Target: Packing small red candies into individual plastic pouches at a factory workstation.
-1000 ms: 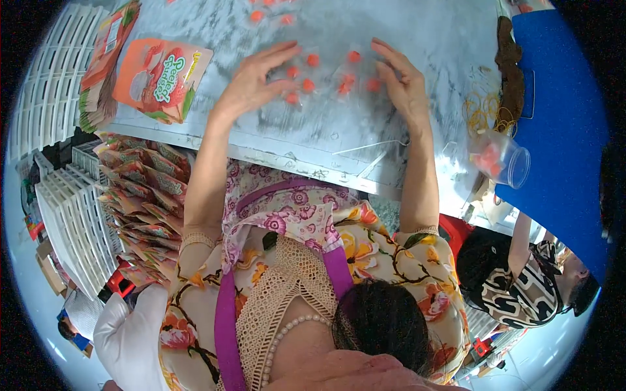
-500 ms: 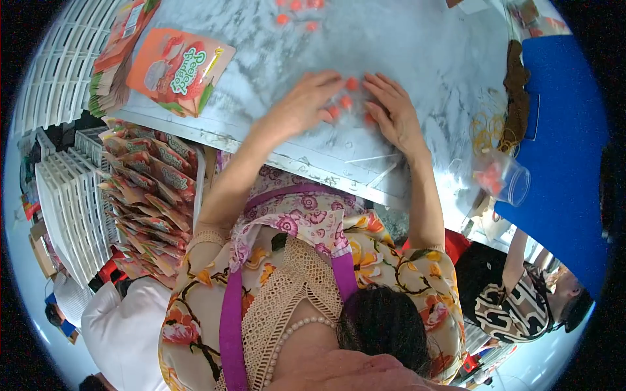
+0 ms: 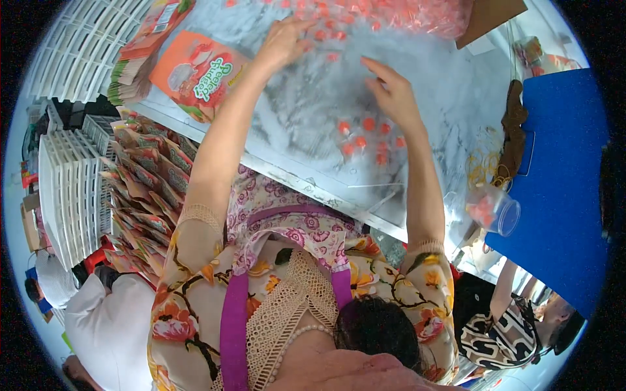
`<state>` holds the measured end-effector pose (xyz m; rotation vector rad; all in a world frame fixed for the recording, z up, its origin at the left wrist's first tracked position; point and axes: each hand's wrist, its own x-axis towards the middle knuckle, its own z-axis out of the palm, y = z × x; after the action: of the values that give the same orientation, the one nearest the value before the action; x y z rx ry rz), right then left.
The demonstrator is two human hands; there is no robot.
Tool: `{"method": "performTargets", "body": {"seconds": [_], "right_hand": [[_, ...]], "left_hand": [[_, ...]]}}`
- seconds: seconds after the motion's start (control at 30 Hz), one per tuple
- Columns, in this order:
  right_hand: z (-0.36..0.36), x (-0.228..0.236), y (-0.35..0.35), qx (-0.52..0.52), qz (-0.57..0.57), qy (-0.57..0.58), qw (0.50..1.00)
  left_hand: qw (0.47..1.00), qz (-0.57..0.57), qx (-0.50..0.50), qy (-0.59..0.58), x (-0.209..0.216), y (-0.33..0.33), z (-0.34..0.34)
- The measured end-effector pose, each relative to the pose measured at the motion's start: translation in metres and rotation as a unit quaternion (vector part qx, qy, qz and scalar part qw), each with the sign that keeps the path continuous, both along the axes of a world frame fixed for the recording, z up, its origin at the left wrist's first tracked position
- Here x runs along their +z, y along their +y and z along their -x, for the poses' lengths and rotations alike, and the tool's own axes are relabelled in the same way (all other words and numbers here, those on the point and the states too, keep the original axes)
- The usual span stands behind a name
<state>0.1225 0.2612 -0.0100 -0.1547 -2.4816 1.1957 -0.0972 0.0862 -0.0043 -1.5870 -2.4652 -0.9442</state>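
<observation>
Red far pieces (image 3: 320, 35) now beside left hand (image 3: 284, 43)

A marbled grey-white table (image 3: 293, 117) spans the upper middle of the frame. At upper left an orange pouch (image 3: 195, 73) lies flat beside stacked pouches (image 3: 138, 62). Small red pieces (image 3: 368, 124) cluster right of centre; a red heap (image 3: 417, 14) lies at the top, yellow bands (image 3: 481, 168) at right.

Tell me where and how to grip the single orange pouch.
Probably pinch the orange pouch by its near edge, from the person's side: it lies flat near the table's front edge; the left forearm hides part of its right side.
</observation>
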Motion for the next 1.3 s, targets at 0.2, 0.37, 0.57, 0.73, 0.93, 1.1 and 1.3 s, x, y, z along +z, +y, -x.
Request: {"method": "performTargets", "body": {"seconds": [0.2, 0.37, 0.57, 0.73, 0.93, 1.1, 1.3], "right_hand": [[0.076, -0.043, 0.014, -0.028, -0.202, 0.084, 0.975], [0.077, -0.034, 0.02, -0.032, -0.054, 0.005, 0.998], [0.089, -0.03, 0.011, -0.002, -0.109, 0.036, 0.993], [0.084, -0.032, 0.013, -0.011, -0.064, 0.007, 0.998], [0.09, -0.032, 0.012, 0.009, -0.123, 0.062, 0.99], [0.086, -0.025, 0.007, 0.01, -0.059, 0.014, 0.998], [0.091, -0.027, -0.003, 0.094, -0.212, 0.032, 0.972]], "left_hand": [[0.998, 0.045, 0.016, -0.04, -0.019, -0.002, -0.01], [0.985, 0.039, 0.049, -0.161, -0.013, -0.01, 0.004], [0.999, 0.001, 0.005, -0.041, -0.031, 0.002, 0.02], [0.96, 0.015, 0.008, -0.279, -0.025, -0.009, 0.02], [0.998, 0.056, 0.002, -0.021, -0.013, -0.009, -0.005], [0.987, 0.086, -0.022, -0.13, -0.005, -0.019, -0.012], [0.991, 0.072, -0.016, -0.111, -0.008, -0.023, -0.019]]}}
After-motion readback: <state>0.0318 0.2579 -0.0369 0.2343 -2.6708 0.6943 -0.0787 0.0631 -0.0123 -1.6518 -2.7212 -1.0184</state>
